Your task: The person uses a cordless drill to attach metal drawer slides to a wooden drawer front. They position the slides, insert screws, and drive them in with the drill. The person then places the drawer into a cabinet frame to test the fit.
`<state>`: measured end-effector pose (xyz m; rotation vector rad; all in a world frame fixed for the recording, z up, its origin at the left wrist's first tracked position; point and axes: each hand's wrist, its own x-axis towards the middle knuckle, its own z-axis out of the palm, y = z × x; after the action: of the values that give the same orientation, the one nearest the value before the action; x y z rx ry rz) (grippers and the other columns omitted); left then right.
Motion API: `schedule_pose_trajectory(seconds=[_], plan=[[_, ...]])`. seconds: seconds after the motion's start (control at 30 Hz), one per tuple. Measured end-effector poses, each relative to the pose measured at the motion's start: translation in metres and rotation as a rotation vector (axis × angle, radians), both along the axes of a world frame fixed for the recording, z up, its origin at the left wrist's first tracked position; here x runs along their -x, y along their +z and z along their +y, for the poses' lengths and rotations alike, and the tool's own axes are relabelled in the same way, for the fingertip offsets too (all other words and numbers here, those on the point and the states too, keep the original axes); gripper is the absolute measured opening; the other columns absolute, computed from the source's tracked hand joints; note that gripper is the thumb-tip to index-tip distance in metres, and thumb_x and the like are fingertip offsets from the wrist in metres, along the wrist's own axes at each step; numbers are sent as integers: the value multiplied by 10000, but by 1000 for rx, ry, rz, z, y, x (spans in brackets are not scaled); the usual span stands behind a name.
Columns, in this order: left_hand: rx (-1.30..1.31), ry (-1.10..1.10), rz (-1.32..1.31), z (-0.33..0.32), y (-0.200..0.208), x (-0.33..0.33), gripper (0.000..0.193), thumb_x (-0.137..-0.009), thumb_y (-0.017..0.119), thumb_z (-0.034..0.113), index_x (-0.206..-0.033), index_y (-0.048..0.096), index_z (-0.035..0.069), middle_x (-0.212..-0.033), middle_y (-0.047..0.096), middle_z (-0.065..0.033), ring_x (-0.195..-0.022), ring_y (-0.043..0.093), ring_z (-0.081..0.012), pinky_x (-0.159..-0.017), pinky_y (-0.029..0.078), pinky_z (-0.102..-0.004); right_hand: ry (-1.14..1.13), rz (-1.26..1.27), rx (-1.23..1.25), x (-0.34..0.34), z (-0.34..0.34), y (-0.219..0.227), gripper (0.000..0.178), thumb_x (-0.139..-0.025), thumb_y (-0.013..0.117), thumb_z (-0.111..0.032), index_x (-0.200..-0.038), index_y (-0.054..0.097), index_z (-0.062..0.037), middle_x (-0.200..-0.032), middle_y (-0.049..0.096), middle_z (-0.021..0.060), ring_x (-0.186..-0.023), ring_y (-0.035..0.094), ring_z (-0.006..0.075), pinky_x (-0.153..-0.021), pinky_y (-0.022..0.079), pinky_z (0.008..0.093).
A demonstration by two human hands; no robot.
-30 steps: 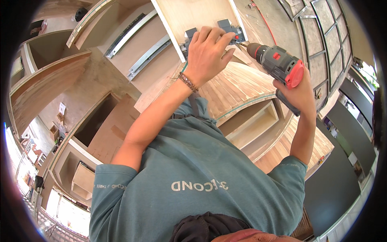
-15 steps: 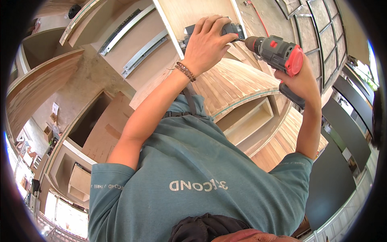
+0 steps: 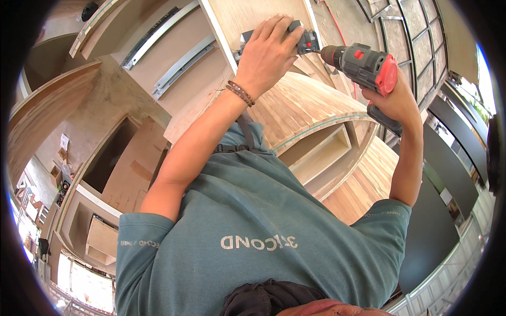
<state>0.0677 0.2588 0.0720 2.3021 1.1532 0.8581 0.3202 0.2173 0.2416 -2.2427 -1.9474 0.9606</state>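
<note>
My right hand (image 3: 399, 103) grips a grey and red cordless drill (image 3: 361, 62) by its handle. The drill lies nearly level, its chuck toward the left. Its bit meets the right end of a black block-shaped device (image 3: 308, 43) with a small red spot; whether the bit is inside it, I cannot tell. My left hand (image 3: 270, 51) lies over that device, fingers wrapped across its top, pressing it on a light wooden drawer box (image 3: 240, 17). The palm hides most of the device. A beaded bracelet (image 3: 240, 93) circles my left wrist.
Below my hands is a curved slatted wooden cabinet (image 3: 311, 108) with an open compartment. Metal drawer slides (image 3: 184, 66) are mounted on a panel at the left. A dark metal frame (image 3: 421, 47) lies on the floor at far right, near a red cord (image 3: 337, 23).
The view has shifted slightly. My left thumb has drawn back from the device's right end, showing more of it and its red spot. The drill stays lined up with it.
</note>
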Motion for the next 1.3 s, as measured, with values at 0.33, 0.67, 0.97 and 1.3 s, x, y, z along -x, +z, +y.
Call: schedule_pose_trajectory(seconds=[0.33, 0.67, 0.97, 1.3], plan=[[29, 21, -9, 1, -3, 0, 716, -761, 849, 210, -1401, 545, 106, -1459, 535, -67, -1385, 470, -272, -1138, 421, -417, -10, -33, 26, 25, 7, 14, 537, -695, 799, -122, -1188, 612, -18, -1075, 668, 169, -1003, 627, 378, -926, 501, 437], [34, 13, -37, 1, -1, 1, 718, -749, 850, 179, -1393, 543, 100, -1455, 541, -72, -1371, 484, -277, -1127, 432, -413, 160, -149, -63, 17, 12, 8, 534, -696, 789, -139, -1192, 620, -35, -1076, 669, 180, -1005, 628, 398, -912, 503, 448], [49, 10, -48, 1, -1, 2, 710, -746, 849, 172, -1384, 547, 98, -1449, 547, -79, -1358, 492, -281, -1124, 435, -416, 196, -141, -54, 23, 22, 9, 454, -712, 780, -152, -1127, 644, -30, -1039, 682, 184, -971, 632, 398, -889, 509, 439], [31, 22, -43, 0, -4, 2, 693, -746, 852, 183, -1369, 561, 97, -1433, 557, -76, -1347, 502, -284, -1123, 439, -415, 234, -229, -56, 28, 25, 7, 477, -719, 794, -199, -1145, 658, -36, -1095, 691, 196, -1013, 637, 404, -903, 509, 454]])
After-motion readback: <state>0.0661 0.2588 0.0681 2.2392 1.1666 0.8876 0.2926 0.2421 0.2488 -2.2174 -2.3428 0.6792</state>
